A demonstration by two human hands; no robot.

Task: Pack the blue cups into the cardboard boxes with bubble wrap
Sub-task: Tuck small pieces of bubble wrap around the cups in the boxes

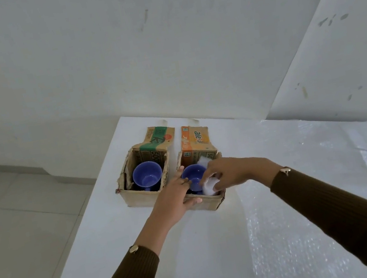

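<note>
Two open cardboard boxes stand side by side on the white table. The left box [138, 197] has a green flap and holds a blue cup [147, 177] upright. The right box [210, 204] has an orange flap and holds a second blue cup [192, 172]. My left hand [176, 201] grips the right box's near wall, fingers over the rim beside the cup. My right hand [227, 171] pushes a white wad of bubble wrap [209, 187] into the right box next to the cup. More wrap [204, 159] shows at the box's far corner.
A large sheet of bubble wrap [325, 212] covers the right half of the table [111, 237]. The table's left edge drops to a tiled floor [19, 216]. White walls stand close behind the boxes and along the right.
</note>
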